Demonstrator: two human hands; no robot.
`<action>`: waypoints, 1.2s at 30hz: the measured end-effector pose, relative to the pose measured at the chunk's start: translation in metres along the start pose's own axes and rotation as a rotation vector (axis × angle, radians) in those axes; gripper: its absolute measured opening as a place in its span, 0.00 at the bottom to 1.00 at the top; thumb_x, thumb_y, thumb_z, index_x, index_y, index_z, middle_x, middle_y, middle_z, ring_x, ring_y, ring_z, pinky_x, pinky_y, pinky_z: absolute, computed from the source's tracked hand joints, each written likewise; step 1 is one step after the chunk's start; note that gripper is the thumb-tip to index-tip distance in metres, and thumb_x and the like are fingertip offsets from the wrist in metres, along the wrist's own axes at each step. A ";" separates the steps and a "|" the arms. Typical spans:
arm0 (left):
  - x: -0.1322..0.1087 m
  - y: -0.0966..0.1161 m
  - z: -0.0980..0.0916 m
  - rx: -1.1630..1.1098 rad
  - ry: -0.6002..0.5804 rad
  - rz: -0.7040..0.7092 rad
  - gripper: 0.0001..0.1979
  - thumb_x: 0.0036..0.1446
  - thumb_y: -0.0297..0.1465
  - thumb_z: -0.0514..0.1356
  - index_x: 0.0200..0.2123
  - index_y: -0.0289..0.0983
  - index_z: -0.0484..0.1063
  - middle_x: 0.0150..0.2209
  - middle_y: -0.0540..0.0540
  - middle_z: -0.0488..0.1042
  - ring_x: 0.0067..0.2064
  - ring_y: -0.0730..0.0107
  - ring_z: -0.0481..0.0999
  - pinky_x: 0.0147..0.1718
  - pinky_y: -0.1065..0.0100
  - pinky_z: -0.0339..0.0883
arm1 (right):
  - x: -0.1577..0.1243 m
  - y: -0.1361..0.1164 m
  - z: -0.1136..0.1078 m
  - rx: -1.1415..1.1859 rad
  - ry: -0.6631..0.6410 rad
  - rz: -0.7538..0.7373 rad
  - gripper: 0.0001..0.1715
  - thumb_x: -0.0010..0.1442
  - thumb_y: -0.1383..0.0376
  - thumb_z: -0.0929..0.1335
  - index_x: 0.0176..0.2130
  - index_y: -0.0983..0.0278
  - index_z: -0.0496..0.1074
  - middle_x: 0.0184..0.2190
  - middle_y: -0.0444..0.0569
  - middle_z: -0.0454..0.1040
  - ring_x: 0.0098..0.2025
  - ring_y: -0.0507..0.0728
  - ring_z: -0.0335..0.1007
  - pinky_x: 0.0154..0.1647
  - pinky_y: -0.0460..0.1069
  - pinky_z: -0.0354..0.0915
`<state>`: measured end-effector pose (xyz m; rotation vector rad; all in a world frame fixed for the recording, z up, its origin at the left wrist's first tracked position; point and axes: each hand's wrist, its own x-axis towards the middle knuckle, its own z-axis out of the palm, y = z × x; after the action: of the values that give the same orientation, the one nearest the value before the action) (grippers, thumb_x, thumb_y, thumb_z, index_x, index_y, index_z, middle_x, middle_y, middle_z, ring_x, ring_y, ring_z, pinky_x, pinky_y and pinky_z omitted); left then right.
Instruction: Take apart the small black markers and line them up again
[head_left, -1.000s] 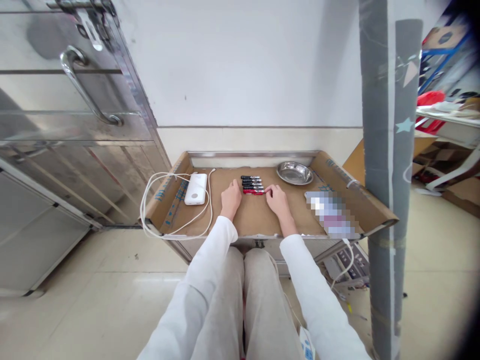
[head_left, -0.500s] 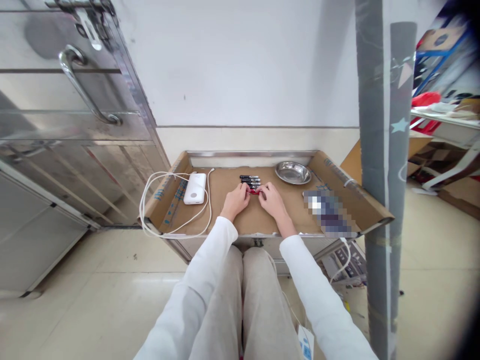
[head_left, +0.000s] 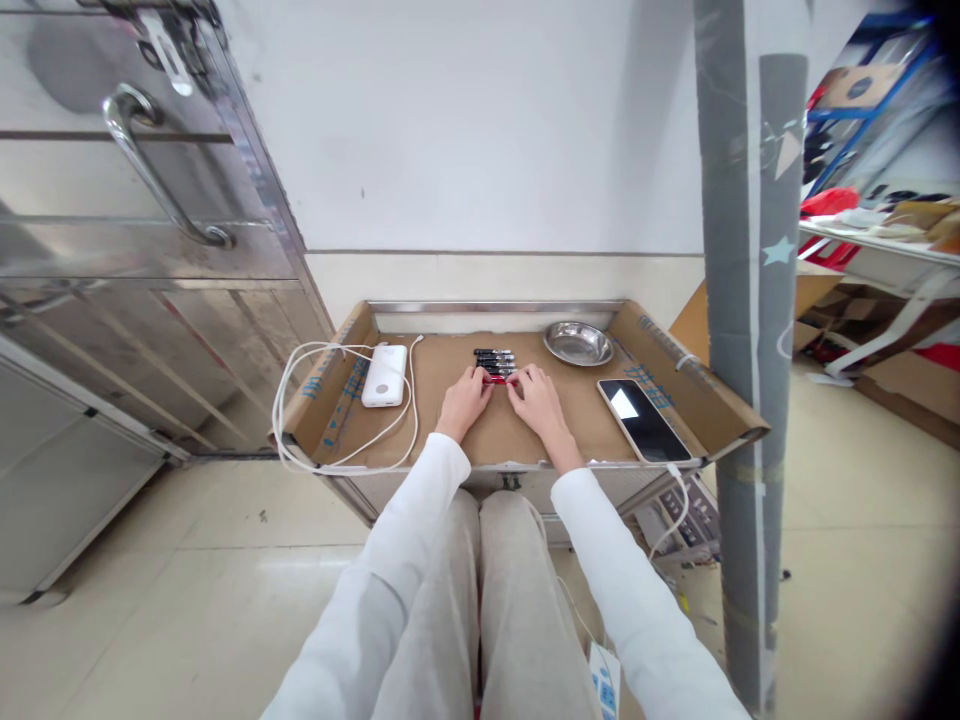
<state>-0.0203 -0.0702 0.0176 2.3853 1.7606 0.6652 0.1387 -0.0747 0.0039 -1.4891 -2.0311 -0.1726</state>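
A red marker (head_left: 498, 379) lies crosswise on the brown cardboard surface (head_left: 510, 430), at the near side of a row of several black markers (head_left: 495, 356). My left hand (head_left: 464, 402) has its thumb and fingers closed at the red marker's left end. At the right end, my right hand (head_left: 537, 398) is closed on the same marker with bent fingers. Both ends of the red marker are partly covered by my fingertips. The black markers lie side by side, parallel to the red one, just beyond my fingers.
A white power bank (head_left: 385, 376) with a looped white cable (head_left: 283, 420) lies left. A round metal dish (head_left: 578, 343) stands back right, and a phone (head_left: 643, 420) with a plugged-in cable lies nearer. Folded cardboard sides (head_left: 686, 385) edge the surface. A grey wrapped post (head_left: 750, 400) rises right.
The whole view has shifted slightly, so things sit a little further left. My two hands stay at the ends of the red marker, with little visible movement.
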 end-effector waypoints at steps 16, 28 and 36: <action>0.002 -0.006 0.001 -0.132 0.002 0.124 0.08 0.60 0.34 0.54 0.41 0.43 0.71 0.42 0.47 0.69 0.41 0.70 0.74 0.37 0.71 0.67 | 0.007 0.000 0.003 0.210 0.150 0.130 0.14 0.65 0.63 0.56 0.41 0.64 0.67 0.40 0.53 0.73 0.41 0.57 0.68 0.46 0.51 0.60; 0.005 -0.010 0.008 -0.276 0.057 0.221 0.07 0.60 0.30 0.55 0.38 0.39 0.72 0.41 0.46 0.68 0.43 0.72 0.72 0.46 0.69 0.66 | 0.004 0.003 0.004 0.206 0.143 0.134 0.16 0.66 0.62 0.56 0.41 0.62 0.69 0.40 0.53 0.72 0.42 0.59 0.65 0.47 0.52 0.60; 0.011 -0.008 0.004 -0.324 0.172 0.161 0.09 0.63 0.31 0.51 0.44 0.39 0.68 0.43 0.46 0.69 0.45 0.72 0.73 0.47 0.71 0.66 | 0.005 -0.001 0.002 0.163 0.100 0.065 0.16 0.66 0.62 0.57 0.42 0.62 0.70 0.40 0.52 0.73 0.42 0.58 0.66 0.47 0.52 0.59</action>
<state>-0.0231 -0.0572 0.0147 2.3146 1.3919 1.1122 0.1360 -0.0705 0.0049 -1.4152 -1.8685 -0.0523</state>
